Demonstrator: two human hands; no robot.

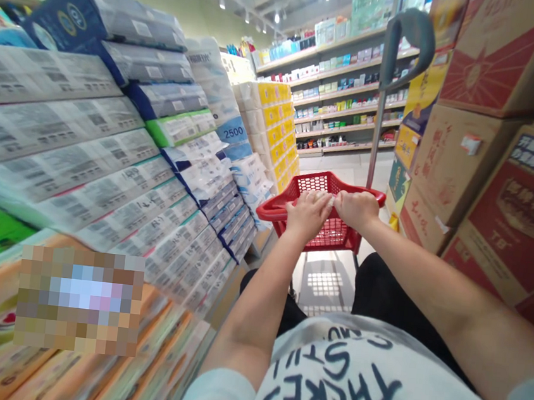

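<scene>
In front of me is a red plastic shopping basket [334,183] with latticed walls. A grey pole with a loop handle [407,49] rises beside its right end. My left hand [309,212] is wrapped over the basket's near rim, fingers pointing forward. Right beside it, my right hand [356,209] is closed on the same rim. The hands almost touch at the thumbs, where a small pale spot shows that I cannot make out. The undersides of the fingers are hidden.
Stacked wrapped paper packs [124,147] line the left side. Yellow packs [278,131] stand beyond them. Cardboard cartons [462,157] are piled on the right. Shelves of small goods [340,93] cross the back. Pale floor [321,161] shows ahead.
</scene>
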